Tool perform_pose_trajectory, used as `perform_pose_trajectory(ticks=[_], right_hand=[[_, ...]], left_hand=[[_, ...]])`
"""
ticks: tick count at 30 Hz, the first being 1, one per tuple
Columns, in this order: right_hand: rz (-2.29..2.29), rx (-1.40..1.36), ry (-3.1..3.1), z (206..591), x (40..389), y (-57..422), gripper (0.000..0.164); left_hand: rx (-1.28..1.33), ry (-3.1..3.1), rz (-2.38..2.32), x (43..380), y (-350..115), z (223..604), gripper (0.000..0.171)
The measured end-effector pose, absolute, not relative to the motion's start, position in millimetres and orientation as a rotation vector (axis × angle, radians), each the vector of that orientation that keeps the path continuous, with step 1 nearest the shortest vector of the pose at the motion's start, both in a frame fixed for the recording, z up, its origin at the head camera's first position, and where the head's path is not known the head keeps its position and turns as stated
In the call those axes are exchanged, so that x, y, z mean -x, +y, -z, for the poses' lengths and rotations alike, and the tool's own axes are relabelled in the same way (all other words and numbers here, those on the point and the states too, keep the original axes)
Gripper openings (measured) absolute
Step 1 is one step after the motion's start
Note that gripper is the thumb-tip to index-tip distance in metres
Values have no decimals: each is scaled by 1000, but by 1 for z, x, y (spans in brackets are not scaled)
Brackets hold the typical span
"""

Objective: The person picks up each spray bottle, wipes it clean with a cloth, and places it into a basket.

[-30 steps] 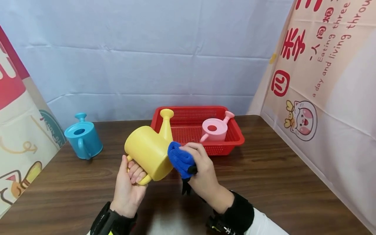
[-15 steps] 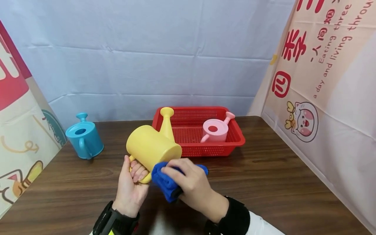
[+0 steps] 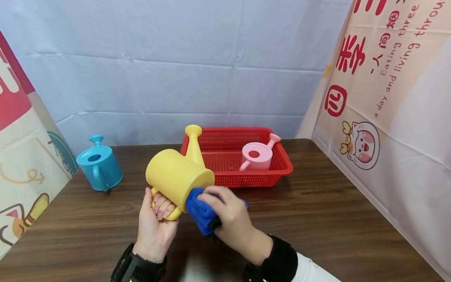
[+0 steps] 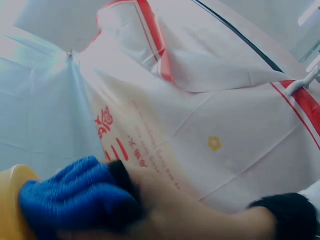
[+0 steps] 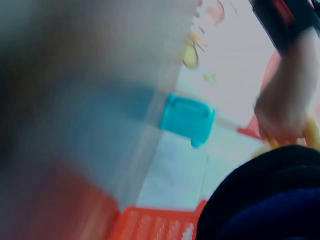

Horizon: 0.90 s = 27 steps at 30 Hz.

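Observation:
My left hand grips the handle of a yellow watering can, which is tipped on its side above the table with its spout pointing up and away. In my right hand is a bunched blue cloth with black edging, pressed against the rim of the can's base. The left wrist view shows the blue cloth touching the yellow can, partly cut off by the frame. Dark cloth fills the lower right of the right wrist view, blurred.
A red perforated basket stands at the table's back, holding a small pink watering can. To the left, a blue watering can stands upright on the wooden table. Printed and plain cloth sheets hang around the table.
The cloth in my right hand has moved down and left from the can's right side to the lower edge of its base. The yellow can has turned slightly in my left hand.

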State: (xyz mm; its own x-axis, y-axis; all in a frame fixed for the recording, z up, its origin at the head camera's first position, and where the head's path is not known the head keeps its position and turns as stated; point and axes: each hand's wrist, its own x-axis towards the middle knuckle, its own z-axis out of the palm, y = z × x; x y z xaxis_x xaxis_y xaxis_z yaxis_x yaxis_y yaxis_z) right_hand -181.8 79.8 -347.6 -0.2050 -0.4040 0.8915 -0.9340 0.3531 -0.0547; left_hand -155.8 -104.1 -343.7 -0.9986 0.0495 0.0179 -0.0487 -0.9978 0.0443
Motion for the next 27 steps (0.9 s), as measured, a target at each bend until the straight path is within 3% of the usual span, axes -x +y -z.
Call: perform_pose_trajectory(ticks=[9,15,21,27], right_hand=[[-645,-1343,-1810,351,170,74,55],[-795,-1198,-1756,335,183,85,50],[-985,-1024,-1821,326,192,93,55],[-990,-1070,-1819,335,188,88,57]], left_hand=[[-55,67,-3109,155,-106,338,39],[-169,8,-3052,152,-106,341,38],[-200,-11,-3038,150,-106,346,38],[-185,6,-3054,150,-106,347,39]])
